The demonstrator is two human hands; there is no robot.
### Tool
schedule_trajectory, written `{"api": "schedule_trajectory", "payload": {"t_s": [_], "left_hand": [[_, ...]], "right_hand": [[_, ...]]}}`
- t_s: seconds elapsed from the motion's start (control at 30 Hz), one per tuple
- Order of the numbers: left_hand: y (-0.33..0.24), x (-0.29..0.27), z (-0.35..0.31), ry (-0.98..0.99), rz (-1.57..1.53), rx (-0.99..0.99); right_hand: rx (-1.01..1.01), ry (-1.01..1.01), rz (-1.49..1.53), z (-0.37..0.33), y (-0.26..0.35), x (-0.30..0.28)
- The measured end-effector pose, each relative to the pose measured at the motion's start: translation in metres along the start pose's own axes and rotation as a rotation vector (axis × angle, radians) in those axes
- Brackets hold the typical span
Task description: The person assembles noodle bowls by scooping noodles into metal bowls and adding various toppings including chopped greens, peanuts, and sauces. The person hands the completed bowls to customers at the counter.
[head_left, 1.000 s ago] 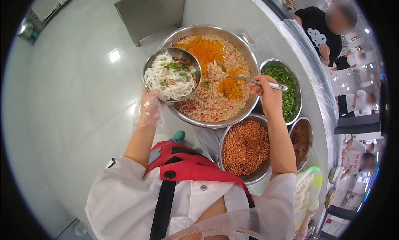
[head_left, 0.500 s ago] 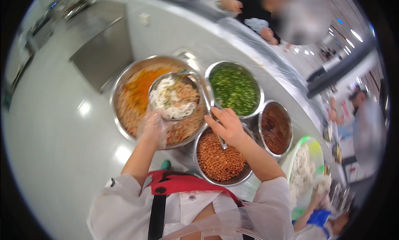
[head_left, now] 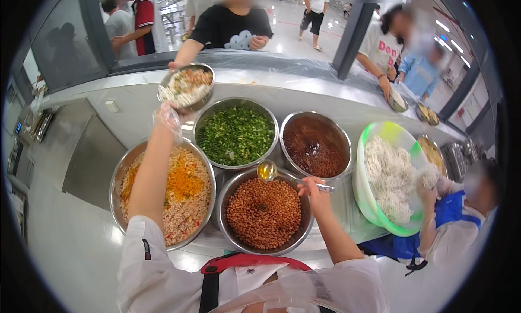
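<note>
My left hand (head_left: pixel 169 119), in a clear plastic glove, holds the near side of a steel bowl (head_left: pixel 201 102) of white noodles and minced topping above the ledge. Across from me, another person's hand (head_left: pixel 176 65) touches the bowl's far side. My bare right hand (head_left: pixel 312 188) is closed around the handle of a ladle (head_left: pixel 266 171). Its scoop, with yellowish liquid in it, hovers between the basin of chopped greens (head_left: pixel 237 131) and the basin of reddish-brown roasted nuts or beans (head_left: pixel 264 212).
Under my left forearm stands a wide basin of minced topping (head_left: pixel 187 210). A basin of dark red sauce (head_left: pixel 316 145) is right of the greens. A co-worker (head_left: pixel 434 226) handles noodles at a green-white tub (head_left: pixel 362 202). People stand beyond the ledge (head_left: pixel 260 80).
My left hand has carried the bowl from above the minced topping up to the far ledge, where another hand meets it. My right hand has moved the ladle right, away from the bowl.
</note>
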State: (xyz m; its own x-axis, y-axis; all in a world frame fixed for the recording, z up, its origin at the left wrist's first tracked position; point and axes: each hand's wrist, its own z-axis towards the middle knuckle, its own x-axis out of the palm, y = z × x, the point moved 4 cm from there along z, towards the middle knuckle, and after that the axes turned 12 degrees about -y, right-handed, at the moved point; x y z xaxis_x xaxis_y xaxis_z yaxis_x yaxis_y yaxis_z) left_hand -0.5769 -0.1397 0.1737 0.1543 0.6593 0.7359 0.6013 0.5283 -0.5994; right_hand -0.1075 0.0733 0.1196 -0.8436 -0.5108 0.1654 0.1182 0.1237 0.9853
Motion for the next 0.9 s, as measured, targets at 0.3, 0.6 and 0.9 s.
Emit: {"api": "schedule_trajectory", "payload": {"t_s": [0.3, 0.6, 0.9], "left_hand": [[0.0, 0.114, 0.046, -0.109, 0.256, 0.048], [0.002, 0.086, 0.093, -0.114, 0.183, 0.126], [0.138, 0.066, -0.026, 0.088, 0.215, -0.084]], "right_hand": [[0.143, -0.125, -0.072, -0.019, -0.043, -0.065], [-0.011, -0.234, 0.063, 0.062, -0.026, -0.084], [-0.266, -0.181, -0.368, 0.204, -0.073, -0.074]]}}
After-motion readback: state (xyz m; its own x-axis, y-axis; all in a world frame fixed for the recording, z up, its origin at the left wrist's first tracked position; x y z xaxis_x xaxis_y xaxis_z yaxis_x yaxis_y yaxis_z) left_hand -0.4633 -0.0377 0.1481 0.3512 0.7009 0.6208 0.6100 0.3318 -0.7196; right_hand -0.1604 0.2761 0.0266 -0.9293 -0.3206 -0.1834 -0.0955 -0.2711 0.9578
